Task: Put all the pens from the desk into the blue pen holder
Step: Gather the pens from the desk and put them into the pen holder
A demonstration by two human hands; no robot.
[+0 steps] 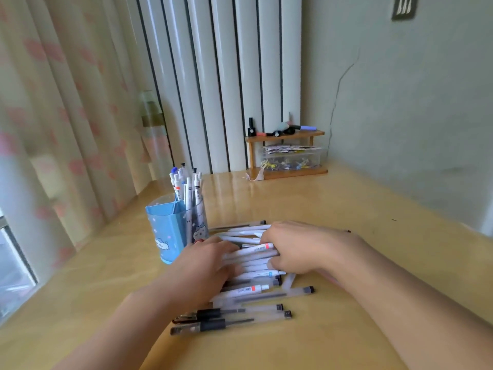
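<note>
A pile of several white and frosted pens (249, 292) lies on the wooden desk (346, 316) in front of me. My left hand (210, 265) and my right hand (298, 248) are both over the pile, fingers curled around a bunch of white pens between them. The blue pen holder (170, 231), with a cartoon print, stands just left of the pile and holds several upright white pens (186, 188). Pens with black grips (202, 323) lie at the near edge of the pile.
A small wooden shelf (286, 156) with little bottles and a clear box stands at the back of the desk by a white radiator. Curtains and a window are on the left. A green wall borders the desk on the right.
</note>
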